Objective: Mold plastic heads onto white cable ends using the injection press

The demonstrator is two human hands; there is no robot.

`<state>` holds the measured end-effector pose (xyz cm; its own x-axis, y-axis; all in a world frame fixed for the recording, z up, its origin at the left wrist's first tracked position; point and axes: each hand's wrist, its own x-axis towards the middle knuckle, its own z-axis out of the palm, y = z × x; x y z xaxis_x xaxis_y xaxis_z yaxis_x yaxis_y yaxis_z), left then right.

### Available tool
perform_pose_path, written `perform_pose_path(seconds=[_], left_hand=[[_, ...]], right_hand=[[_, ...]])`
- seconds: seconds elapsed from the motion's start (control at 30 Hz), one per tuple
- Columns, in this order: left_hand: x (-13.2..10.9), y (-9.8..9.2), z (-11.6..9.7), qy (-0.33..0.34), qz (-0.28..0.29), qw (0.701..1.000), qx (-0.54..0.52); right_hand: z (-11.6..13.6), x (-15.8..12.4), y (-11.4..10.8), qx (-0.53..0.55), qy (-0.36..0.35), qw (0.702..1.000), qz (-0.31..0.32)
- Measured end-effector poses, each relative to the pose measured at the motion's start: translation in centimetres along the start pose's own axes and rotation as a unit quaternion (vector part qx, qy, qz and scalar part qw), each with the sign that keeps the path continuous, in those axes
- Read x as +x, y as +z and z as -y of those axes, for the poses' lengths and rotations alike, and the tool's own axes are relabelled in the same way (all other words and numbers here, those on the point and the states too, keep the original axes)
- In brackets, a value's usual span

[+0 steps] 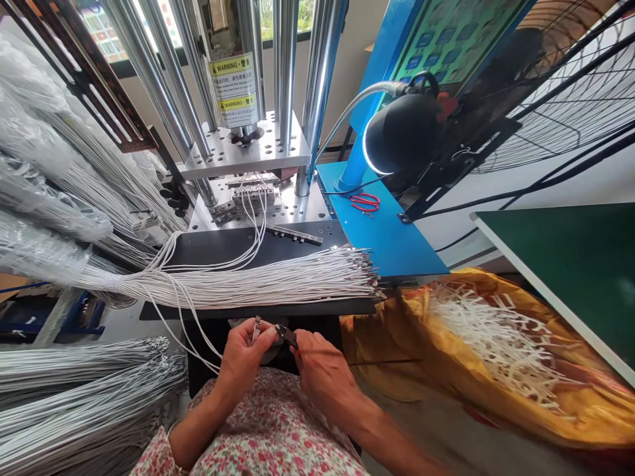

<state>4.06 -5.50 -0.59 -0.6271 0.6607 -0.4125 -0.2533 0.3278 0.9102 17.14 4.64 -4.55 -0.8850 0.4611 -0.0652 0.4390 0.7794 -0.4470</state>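
Observation:
Low in front of my lap, my left hand (243,354) is closed on white cables; a small metallic end piece (256,328) pokes up between its fingers. My right hand (320,362) grips dark cutting pliers (287,336), whose jaws meet the left fingertips. What lies between the jaws is too small to make out. A few cables loop from the large white cable bundle (248,285) down to my left hand. That bundle lies across the black work surface (198,248), its metal-tipped ends to the right. Other cables run from it into the press fixture (255,195).
Behind the bundle stands a press with steel columns (284,73). A metal strip (295,234) lies before it. Red-handled scissors (365,201) rest on the blue base, below a black lamp (401,132). Right: a yellow sack (421,330) of white scraps. Left: more cable bundles (89,390).

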Motion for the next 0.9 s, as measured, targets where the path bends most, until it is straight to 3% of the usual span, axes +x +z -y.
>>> perform_pose_path(seconds=[0.17, 0.23, 0.27, 0.3, 0.4, 0.43, 0.47, 0.5, 0.53, 0.57, 0.7, 0.73, 0.8, 0.9], left_hand=[[0.5, -0.4, 0.0, 0.059, 0.033, 0.996, 0.05], [0.7, -0.8, 0.3, 0.062, 0.064, 0.995, 0.037], [0.8, -1.0, 0.5, 0.054, 0.089, 0.994, 0.022], [0.8, -1.2, 0.7, 0.04, 0.117, 0.992, 0.0], [0.9, -1.4, 1.1, -0.004, 0.176, 0.981, -0.078], [0.9, -1.4, 1.1, -0.015, 0.182, 0.978, -0.101], [0.9, -1.3, 1.1, -0.021, 0.182, 0.976, -0.119], [0.9, -1.2, 1.1, -0.023, 0.177, 0.975, -0.13], [0.9, -1.1, 1.0, -0.023, 0.166, 0.977, -0.134], [0.9, -1.1, 0.9, -0.024, 0.152, 0.98, -0.13], [1.0, -1.1, 0.6, -0.037, 0.098, 0.99, -0.091], [1.0, -1.2, 0.6, -0.038, 0.094, 0.991, -0.086], [1.0, -1.2, 0.5, -0.037, 0.1, 0.991, -0.079], [0.7, -1.0, 0.0, -0.043, 0.144, 0.987, -0.065]], right_hand=[[0.0, -0.1, -1.6, 0.116, 0.028, 0.991, 0.055], [-0.4, -0.1, -2.6, 0.28, 0.017, 0.951, 0.131], [-0.7, 0.0, -3.0, 0.389, 0.014, 0.901, 0.189], [-1.0, 0.0, -3.3, 0.499, 0.017, 0.828, 0.256], [-1.7, 0.3, -3.5, 0.72, 0.053, 0.564, 0.401], [-1.8, 0.5, -3.4, 0.754, 0.067, 0.508, 0.412], [-1.9, 0.6, -3.3, 0.775, 0.078, 0.478, 0.406], [-1.9, 0.7, -3.1, 0.786, 0.087, 0.473, 0.389], [-2.1, 0.8, -3.0, 0.785, 0.094, 0.495, 0.361], [-2.2, 0.8, -3.0, 0.768, 0.093, 0.543, 0.326], [-3.3, 0.3, -2.7, 0.542, 0.034, 0.817, 0.192], [-3.6, 0.0, -2.7, 0.47, 0.04, 0.87, 0.145], [-3.7, -0.3, -2.5, 0.375, 0.075, 0.922, 0.066], [-2.8, -0.2, -2.9, 0.392, 0.05, 0.918, 0.007]])
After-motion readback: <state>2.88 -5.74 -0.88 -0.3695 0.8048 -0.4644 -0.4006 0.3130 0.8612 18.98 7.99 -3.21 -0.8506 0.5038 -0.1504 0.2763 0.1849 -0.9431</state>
